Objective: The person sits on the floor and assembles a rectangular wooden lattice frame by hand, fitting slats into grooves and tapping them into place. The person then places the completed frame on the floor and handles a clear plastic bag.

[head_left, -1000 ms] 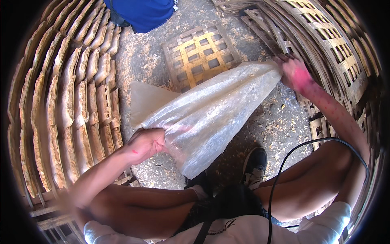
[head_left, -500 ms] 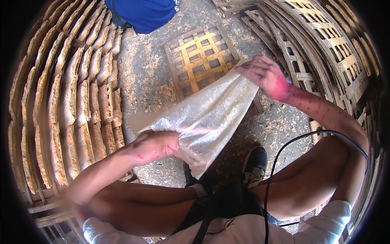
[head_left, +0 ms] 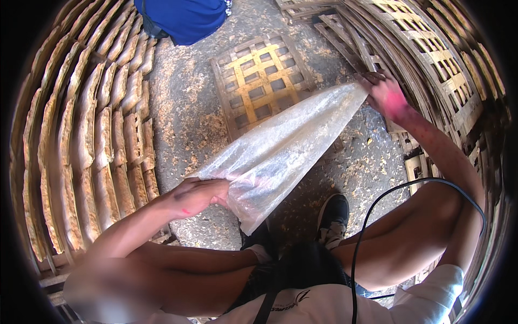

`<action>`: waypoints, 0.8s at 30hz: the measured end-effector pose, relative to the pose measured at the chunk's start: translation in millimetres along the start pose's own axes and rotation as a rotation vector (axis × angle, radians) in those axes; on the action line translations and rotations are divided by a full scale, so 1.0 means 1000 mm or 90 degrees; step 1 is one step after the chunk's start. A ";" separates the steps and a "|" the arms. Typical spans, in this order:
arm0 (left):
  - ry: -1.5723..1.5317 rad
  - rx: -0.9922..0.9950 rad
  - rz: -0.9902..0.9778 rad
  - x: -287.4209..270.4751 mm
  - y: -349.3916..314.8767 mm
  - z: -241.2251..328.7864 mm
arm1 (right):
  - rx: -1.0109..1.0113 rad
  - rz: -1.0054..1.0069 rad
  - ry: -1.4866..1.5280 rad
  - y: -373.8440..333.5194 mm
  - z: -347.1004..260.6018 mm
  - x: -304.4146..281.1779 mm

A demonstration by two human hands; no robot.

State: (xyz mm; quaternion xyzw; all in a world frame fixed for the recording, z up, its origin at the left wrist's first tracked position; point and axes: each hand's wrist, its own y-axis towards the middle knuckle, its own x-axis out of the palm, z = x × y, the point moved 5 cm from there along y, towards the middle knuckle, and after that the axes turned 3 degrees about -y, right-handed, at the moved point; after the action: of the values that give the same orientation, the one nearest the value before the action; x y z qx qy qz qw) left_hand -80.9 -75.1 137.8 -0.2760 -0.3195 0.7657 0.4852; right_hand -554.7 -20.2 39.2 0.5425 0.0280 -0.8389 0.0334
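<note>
A translucent, whitish plastic sheet or bag (head_left: 286,148) is stretched diagonally between my hands above the floor. My right hand (head_left: 387,96), stained pink near the wrist, grips its gathered far corner at the upper right. At the wide near end, my left hand (head_left: 202,193) is at the plastic's edge. Its fingertips reach behind or into the film, where they show only faintly, while the thumb stays on the near side. Beyond the plastic a wooden lattice panel (head_left: 249,114) with yellowed slats lies flat on the floor.
Rows of rough-edged brown pieces (head_left: 88,124) stand along the left. Wooden lattice panels (head_left: 413,21) are stacked at the right. Blue cloth (head_left: 189,21) shows at the top. Crumbs litter the concrete floor (head_left: 183,97). A black cable (head_left: 372,208) loops across my right arm and leg.
My right hand has moved farther right, drawing the plastic out longer and narrower. The left hand has stayed nearly in place, and the loose flap beside it no longer spreads out to the left.
</note>
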 end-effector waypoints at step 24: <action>0.727 0.528 -0.305 0.048 -0.027 -0.010 | -0.161 -0.108 -0.092 -0.024 -0.040 0.037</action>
State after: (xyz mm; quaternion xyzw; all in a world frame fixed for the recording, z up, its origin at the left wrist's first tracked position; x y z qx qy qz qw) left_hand -75.9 -19.3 146.4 -0.3478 0.2460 0.4339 0.7939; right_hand -535.3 6.1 -10.4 0.4682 0.1770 -0.8651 0.0323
